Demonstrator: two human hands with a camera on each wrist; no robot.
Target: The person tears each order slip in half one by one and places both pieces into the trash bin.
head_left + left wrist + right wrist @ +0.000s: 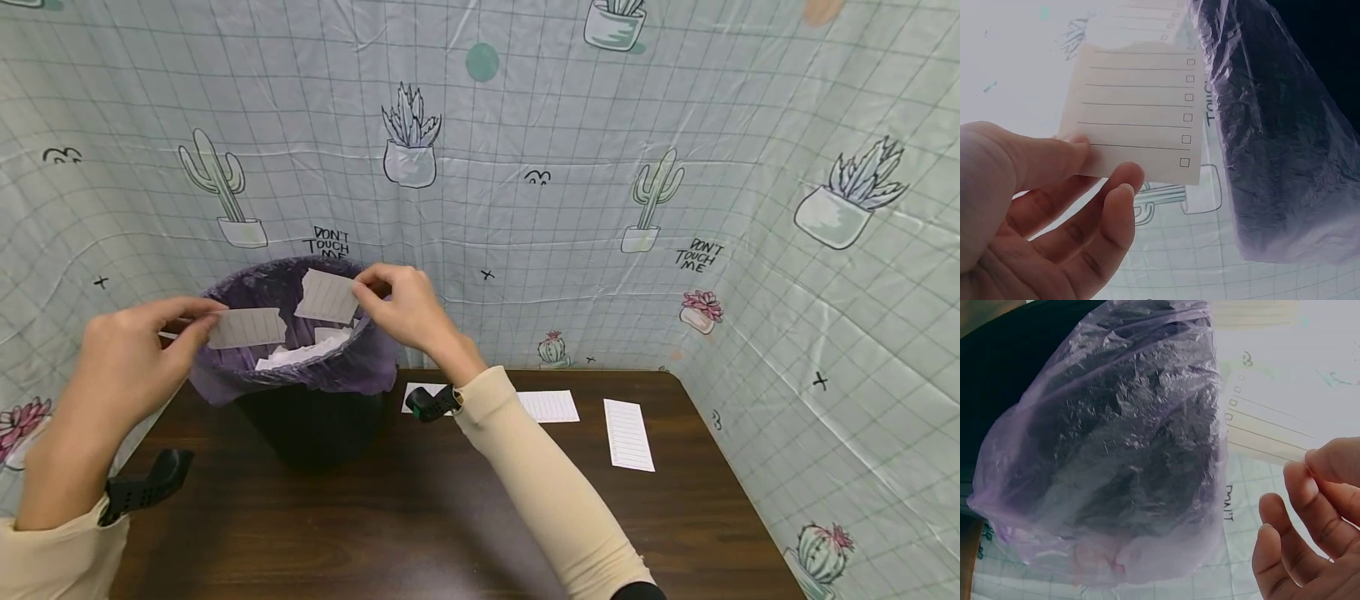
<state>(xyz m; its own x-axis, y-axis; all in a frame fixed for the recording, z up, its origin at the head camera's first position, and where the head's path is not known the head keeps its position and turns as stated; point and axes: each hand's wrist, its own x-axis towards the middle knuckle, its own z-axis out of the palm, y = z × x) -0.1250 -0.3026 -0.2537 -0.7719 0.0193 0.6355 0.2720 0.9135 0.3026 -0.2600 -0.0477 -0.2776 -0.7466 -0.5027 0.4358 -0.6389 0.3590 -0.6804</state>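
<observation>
My left hand [131,367] pinches a torn piece of lined checklist paper [247,327] between thumb and fingers. In the left wrist view its ruled lines, small checkboxes and ragged far edge [1141,46] show clearly. Another torn checklist piece [327,297] is pinched by a corner in my right hand [408,308]. The two pieces are apart, ragged edges facing each other, over the mouth of a black trash bin [315,429]. A purple plastic liner [360,371] covers the bin's rim. White paper scraps [296,356] lie inside it.
On the dark wooden table [450,517], right of the bin, lie whole checklist sheets: one [628,435] at the right, another [551,407] by my right sleeve, and one [422,390] partly behind my wrist. A cactus-print sheet [525,217] hangs around the back and sides.
</observation>
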